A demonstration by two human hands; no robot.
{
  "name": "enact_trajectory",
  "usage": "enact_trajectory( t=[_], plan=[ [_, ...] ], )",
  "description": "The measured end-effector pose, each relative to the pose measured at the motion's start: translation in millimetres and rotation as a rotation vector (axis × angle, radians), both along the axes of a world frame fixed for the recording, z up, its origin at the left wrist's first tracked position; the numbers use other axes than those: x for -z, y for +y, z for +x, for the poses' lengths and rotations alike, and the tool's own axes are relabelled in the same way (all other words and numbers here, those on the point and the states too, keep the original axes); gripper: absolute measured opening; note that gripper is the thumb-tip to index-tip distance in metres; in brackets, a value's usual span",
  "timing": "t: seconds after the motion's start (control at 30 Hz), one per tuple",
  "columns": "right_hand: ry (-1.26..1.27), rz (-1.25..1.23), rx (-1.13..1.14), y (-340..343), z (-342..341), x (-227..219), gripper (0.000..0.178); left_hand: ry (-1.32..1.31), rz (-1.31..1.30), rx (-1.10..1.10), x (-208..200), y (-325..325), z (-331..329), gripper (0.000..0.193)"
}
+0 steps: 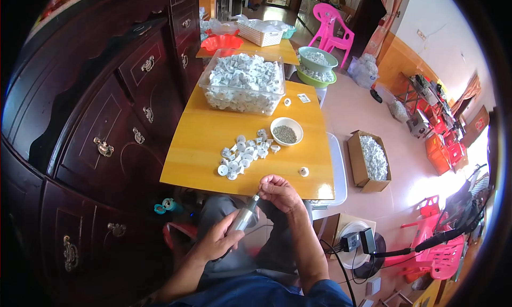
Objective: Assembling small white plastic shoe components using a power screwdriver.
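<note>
My left hand (220, 239) is wrapped round an electric screwdriver (244, 216), a grey and silver cylinder tilted up toward the table's front edge. At its tip, my right hand (280, 192) has thumb and fingers pinched together; whatever lies between them is too small to make out. Beyond my hands, a loose pile of small white round plastic parts (246, 155) is spread over the yellow table (200, 128). A white bowl (273, 128) of tiny grey metal pieces, perhaps screws, stands beside the pile. One white part (304, 171) lies apart near the right front.
A clear plastic bin (242, 102) heaped with white parts fills the table's far end. A cardboard box (356, 156) of white pieces sits on the floor at right, beyond a pale plastic tub (337, 171). Dark wooden drawers (101, 126) line the left side. A pink chair (332, 32) stands behind.
</note>
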State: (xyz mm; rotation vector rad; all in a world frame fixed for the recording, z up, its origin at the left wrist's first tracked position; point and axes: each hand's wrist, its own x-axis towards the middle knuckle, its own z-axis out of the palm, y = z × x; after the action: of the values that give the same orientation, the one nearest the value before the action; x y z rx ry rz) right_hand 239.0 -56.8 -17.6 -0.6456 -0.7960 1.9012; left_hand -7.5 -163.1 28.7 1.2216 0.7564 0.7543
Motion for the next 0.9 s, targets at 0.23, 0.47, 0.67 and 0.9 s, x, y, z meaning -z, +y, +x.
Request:
enact_trajectory(
  t=[0.23, 0.47, 0.67, 0.9],
  plan=[
    [-0.109, -0.009, -0.028, 6, 8, 2, 0.008, 0.258, 0.245, -0.116, 7, -3, 4, 0.06],
    [-0.119, 0.091, -0.072, 7, 11, 1, 0.009, 0.081, -0.009, -0.022, 5, -1, -2, 0.06],
    [-0.074, 0.083, -0.123, 8, 9, -4, 0.018, -0.064, -0.099, 0.001, 0, -2, -2, 0.06],
    [-0.189, -0.023, 0.22, 30, 21, -8, 0.026, 0.01, 0.014, -0.094, 4, -2, -3, 0.059]
  ],
)
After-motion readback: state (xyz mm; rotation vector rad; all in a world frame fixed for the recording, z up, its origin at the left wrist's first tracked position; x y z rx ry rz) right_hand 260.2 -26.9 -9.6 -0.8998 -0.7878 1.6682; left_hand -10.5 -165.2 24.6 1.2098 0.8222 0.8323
